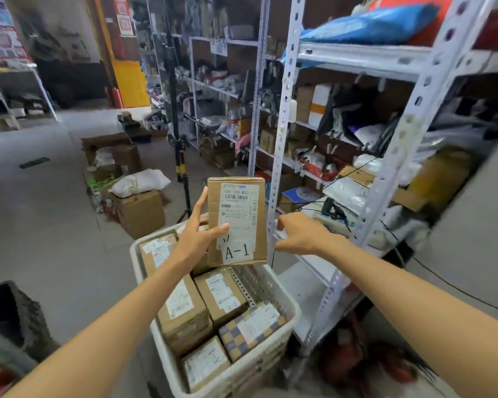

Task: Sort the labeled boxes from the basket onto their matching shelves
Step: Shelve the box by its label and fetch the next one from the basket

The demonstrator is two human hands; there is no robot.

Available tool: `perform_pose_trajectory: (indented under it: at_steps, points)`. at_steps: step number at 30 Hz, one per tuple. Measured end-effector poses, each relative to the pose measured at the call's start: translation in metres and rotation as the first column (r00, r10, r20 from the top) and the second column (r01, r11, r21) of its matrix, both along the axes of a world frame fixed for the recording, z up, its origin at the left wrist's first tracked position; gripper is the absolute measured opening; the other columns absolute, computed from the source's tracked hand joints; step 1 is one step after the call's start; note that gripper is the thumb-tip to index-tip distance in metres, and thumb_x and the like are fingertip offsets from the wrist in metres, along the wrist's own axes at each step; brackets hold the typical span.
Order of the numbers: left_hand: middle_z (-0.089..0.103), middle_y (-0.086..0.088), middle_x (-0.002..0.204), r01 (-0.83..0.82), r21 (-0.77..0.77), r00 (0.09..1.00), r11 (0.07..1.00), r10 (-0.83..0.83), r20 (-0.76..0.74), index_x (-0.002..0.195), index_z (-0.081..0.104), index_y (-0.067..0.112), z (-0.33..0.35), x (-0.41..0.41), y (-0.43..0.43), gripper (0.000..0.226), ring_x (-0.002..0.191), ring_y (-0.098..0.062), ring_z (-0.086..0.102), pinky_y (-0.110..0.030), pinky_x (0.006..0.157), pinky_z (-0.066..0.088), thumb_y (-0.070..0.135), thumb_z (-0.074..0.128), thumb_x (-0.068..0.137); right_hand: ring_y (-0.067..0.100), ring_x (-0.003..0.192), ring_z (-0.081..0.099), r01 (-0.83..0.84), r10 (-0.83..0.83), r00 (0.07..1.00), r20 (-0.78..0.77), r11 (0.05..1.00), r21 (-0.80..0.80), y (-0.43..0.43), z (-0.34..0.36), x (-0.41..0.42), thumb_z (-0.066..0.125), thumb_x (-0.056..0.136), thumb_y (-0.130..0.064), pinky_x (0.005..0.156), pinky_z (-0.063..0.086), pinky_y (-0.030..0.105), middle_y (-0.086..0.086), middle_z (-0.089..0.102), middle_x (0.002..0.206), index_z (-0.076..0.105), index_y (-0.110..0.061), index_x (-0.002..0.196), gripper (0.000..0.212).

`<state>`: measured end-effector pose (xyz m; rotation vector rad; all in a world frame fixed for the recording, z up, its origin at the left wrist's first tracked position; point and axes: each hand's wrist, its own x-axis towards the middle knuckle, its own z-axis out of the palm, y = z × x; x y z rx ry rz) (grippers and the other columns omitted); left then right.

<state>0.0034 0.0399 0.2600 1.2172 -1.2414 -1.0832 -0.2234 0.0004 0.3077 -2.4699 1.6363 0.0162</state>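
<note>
Stockroom aisle with a grey floor [41, 211] and metal racks [282, 124] along the right side. Upright above the far end of the white basket [295, 310] is the box [239, 202], its A-1 tag [237, 251] facing the camera. The left hand [196, 239] grasps it, thumb across the front and fingers behind the left edge. The right hand [298, 237] is just beside the right edge, fingers cupped and holding nothing; whether it touches the cardboard I cannot tell. It is probably best to take that free edge with the right hand, keep the tag readable, and find an A-1 mark on the racks before reaching in. More parcels [184, 305] lie packed in the basket below.
</note>
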Motion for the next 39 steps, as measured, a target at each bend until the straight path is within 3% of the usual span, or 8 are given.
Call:
perform_pose_trajectory:
  at_steps: [3, 8, 11, 15, 21, 26, 33, 39]
  points:
    - [0.060, 0.012, 0.124, 0.046, -0.010, 0.999, 0.999, -0.046, 0.022, 0.143, 0.021, 0.054, -0.003, -0.022, 0.013, 0.092, 0.115, -0.015, 0.058, -0.045, 0.092, 0.051, 0.026, 0.076, 0.074, 0.026, 0.097, 0.059, 0.079, -0.077, 0.996, -0.044, 0.995, 0.053, 0.020, 0.001, -0.033, 0.063, 0.080, -0.033, 0.081, 0.053, 0.042, 0.011, 0.061, 0.109, 0.057, -0.007, 0.113, 0.043]
    - [0.068, 0.031, 0.092, 0.151, -0.030, 0.989, 0.988, -0.151, 0.000, 0.146, 0.018, 0.044, -0.001, -0.072, 0.034, 0.088, 0.087, 0.008, 0.065, -0.013, 0.061, 0.053, 0.006, 0.068, 0.084, 0.029, 0.098, 0.059, 0.162, -0.160, 0.987, -0.027, 0.979, 0.126, 0.065, 0.003, -0.087, 0.064, 0.081, -0.032, 0.081, 0.051, 0.042, 0.016, 0.060, 0.112, 0.056, -0.005, 0.116, 0.046]
    - [0.071, 0.010, 0.107, 0.214, -0.028, 0.976, 0.976, -0.215, -0.041, 0.143, 0.021, 0.051, 0.002, -0.112, 0.055, 0.089, 0.099, -0.009, 0.067, -0.020, 0.065, 0.056, 0.008, 0.070, 0.082, 0.029, 0.090, 0.059, 0.218, -0.222, 0.975, 0.016, 0.968, 0.126, 0.101, 0.006, -0.125, 0.065, 0.080, -0.032, 0.072, 0.050, 0.039, 0.018, 0.061, 0.105, 0.058, -0.003, 0.109, 0.042]
    - [0.065, -0.004, 0.121, 0.316, -0.044, 0.947, 0.948, -0.318, -0.049, 0.139, 0.025, 0.055, 0.011, -0.180, 0.081, 0.091, 0.110, -0.020, 0.062, -0.034, 0.076, 0.057, 0.016, 0.077, 0.076, 0.022, 0.063, 0.049, 0.316, -0.323, 0.946, 0.033, 0.940, 0.124, 0.146, 0.008, -0.185, 0.063, 0.079, -0.034, 0.052, 0.036, 0.033, 0.008, 0.050, 0.071, 0.047, -0.010, 0.070, 0.030]
    - [0.065, -0.011, 0.115, 0.493, -0.057, 0.862, 0.868, -0.497, -0.105, 0.137, 0.033, 0.053, 0.025, -0.303, 0.112, 0.086, 0.103, -0.026, 0.066, -0.038, 0.075, 0.057, 0.009, 0.076, 0.076, 0.032, 0.091, 0.061, 0.519, -0.529, 0.844, 0.083, 0.847, 0.113, 0.230, 0.015, -0.294, 0.068, 0.078, -0.034, 0.078, 0.055, 0.044, 0.017, 0.064, 0.101, 0.059, -0.001, 0.110, 0.047]
    - [0.069, -0.006, 0.115, 0.712, -0.105, 0.683, 0.694, -0.720, -0.122, 0.143, 0.028, 0.049, 0.038, -0.416, 0.144, 0.093, 0.100, -0.025, 0.069, -0.040, 0.073, 0.059, 0.009, 0.075, 0.073, 0.020, 0.078, 0.057, 0.726, -0.724, 0.679, 0.118, 0.687, 0.042, 0.311, 0.032, -0.385, 0.069, 0.076, -0.036, 0.061, 0.050, 0.032, 0.003, 0.058, 0.093, 0.054, -0.014, 0.098, 0.034]
    - [0.065, -0.001, 0.117, 0.922, -0.158, 0.349, 0.354, -0.935, -0.059, 0.131, 0.032, 0.064, 0.065, -0.578, 0.208, 0.089, 0.104, -0.024, 0.066, -0.037, 0.071, 0.059, 0.020, 0.076, 0.067, 0.019, 0.085, 0.056, 0.953, -0.935, 0.302, 0.184, 0.301, -0.035, 0.455, 0.042, -0.486, 0.069, 0.082, -0.028, 0.066, 0.046, 0.030, 0.000, 0.056, 0.095, 0.053, -0.019, 0.099, 0.025]
    - [0.066, -0.004, 0.119, 0.977, -0.213, -0.004, 0.002, -1.000, -0.025, 0.142, 0.026, 0.056, 0.088, -0.685, 0.289, 0.097, 0.104, -0.022, 0.067, -0.035, 0.070, 0.060, 0.018, 0.079, 0.070, 0.022, 0.115, 0.054, 0.996, -0.982, -0.092, 0.164, -0.093, 0.003, 0.581, 0.051, -0.516, 0.067, 0.085, -0.034, 0.081, 0.042, 0.026, 0.005, 0.053, 0.132, 0.049, -0.016, 0.131, 0.053]
